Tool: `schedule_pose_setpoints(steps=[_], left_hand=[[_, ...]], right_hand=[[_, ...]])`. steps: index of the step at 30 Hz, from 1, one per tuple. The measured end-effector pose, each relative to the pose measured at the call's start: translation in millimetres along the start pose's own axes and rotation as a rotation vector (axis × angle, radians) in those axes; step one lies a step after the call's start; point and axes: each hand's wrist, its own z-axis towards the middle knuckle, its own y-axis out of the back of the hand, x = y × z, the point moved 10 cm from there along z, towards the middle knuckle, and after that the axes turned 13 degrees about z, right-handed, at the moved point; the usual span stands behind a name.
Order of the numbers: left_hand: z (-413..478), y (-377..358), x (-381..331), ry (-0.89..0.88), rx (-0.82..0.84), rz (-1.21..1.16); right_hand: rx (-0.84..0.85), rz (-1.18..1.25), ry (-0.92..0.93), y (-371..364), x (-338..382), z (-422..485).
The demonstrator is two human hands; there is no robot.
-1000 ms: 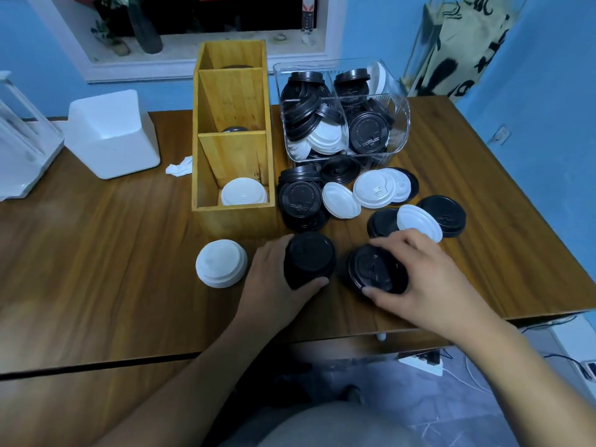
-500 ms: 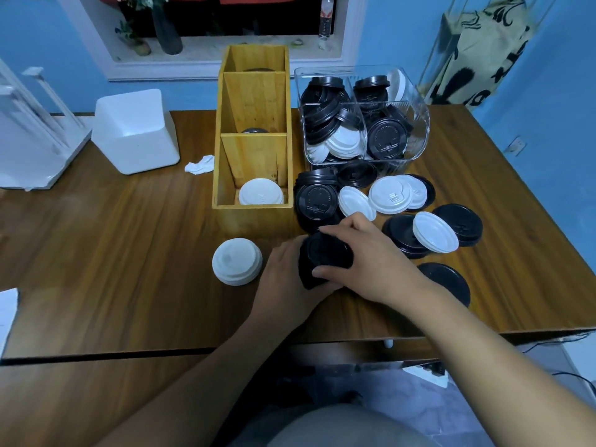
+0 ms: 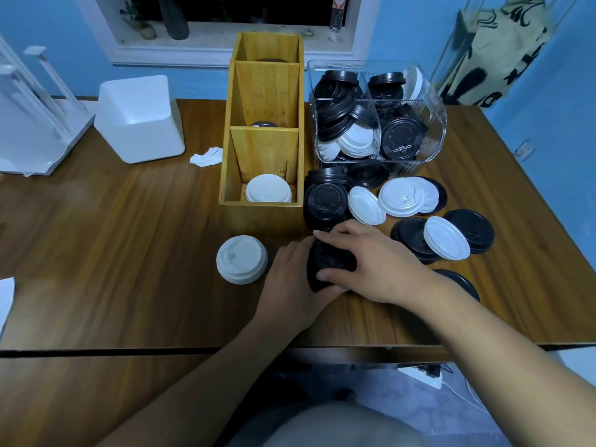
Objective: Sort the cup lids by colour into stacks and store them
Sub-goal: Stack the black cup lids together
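Head view: left hand and right hand clamp curled fingers round the black stack, apparently seating a lid; next, probably fetch a loose black lid at 3 o'clock.

The table shows a broad stretch of bare wood to the left of the white lid stack, open to a hand as far back as the foam box and the crumpled tissue. The tall wooden organiser walls off the way straight back, and its compartments open upward. To its right, loose lids crowd the surface up to the clear bin. The left hand and right hand, both wrapped round the black lid stack, fill the near middle. A bare strip runs along the right edge.
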Motion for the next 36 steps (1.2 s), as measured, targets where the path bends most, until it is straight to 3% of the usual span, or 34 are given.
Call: schedule_pose_setpoints(steps=[3, 5, 8, 11, 14, 19, 24, 28, 30, 36], left_hand=[[-1, 1, 0, 0.003, -0.011, -0.033], [-1, 3, 0, 0.018, -0.015, -0.032], [0, 2, 1, 0.028, -0.014, -0.012], [0, 2, 1, 0.035, -0.001, -0.002], [0, 4, 1, 0.039, 0.001, -0.006], [0, 3, 2, 0.043, 0.011, -0.01], [0, 4, 2, 0.04, 0.017, -0.019], [1, 3, 2, 0.035, 0.015, -0.021], [0, 2, 3, 0.04, 0.013, -0.022], [1, 0, 3, 0.042, 0.015, -0.032]], right_hand=[[-0.046, 0.177, -0.001, 9, -3, 1], [-0.263, 0.267, -0.022, 33, -11, 5], [-0.476, 0.03, -0.107, 57, -16, 16], [-0.477, -0.14, -0.18, 55, -16, 33], [-0.508, -0.135, -0.205, 54, -15, 45], [-0.553, 0.091, -0.191, 65, -20, 45], [-0.553, 0.766, -0.133, 71, -34, 22], [-0.628, 0.899, -0.249, 75, -51, -37], [-0.612, 0.88, -0.362, 61, -67, -68], [-0.424, 0.301, -0.528, 39, -74, -109]])
